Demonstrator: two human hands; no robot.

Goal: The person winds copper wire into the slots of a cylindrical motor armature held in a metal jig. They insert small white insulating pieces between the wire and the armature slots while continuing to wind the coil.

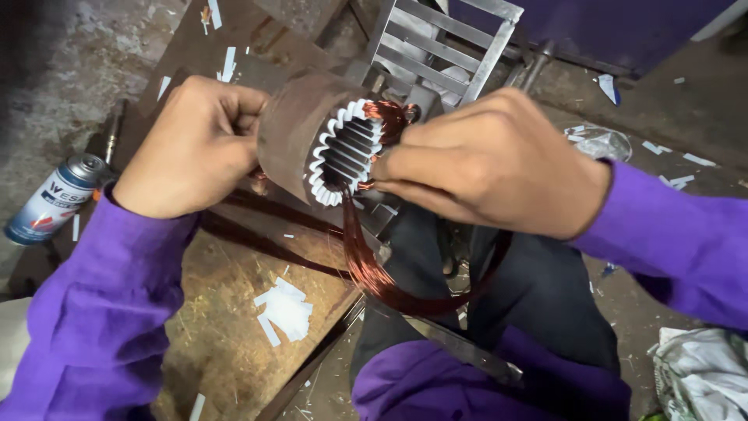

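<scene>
A rusty brown motor stator (292, 136) is held in front of me, its slots lined with white insulation paper (321, 168). My left hand (187, 144) grips its far end from the left. At the open end, my right hand (491, 160) pinches a bundle of copper wire (366, 265) and presses it into the slots. The coil hangs down in a loop over my lap. A bunch of copper wire (388, 117) also shows at the stator's top edge. Both sleeves are purple.
A spray can (54, 199) lies on the concrete floor at the left. White paper scraps (284, 312) lie on a rusty metal plate (226, 327) below the stator. A grey metal frame (444, 47) stands behind. Crumpled cloth (701, 374) sits at lower right.
</scene>
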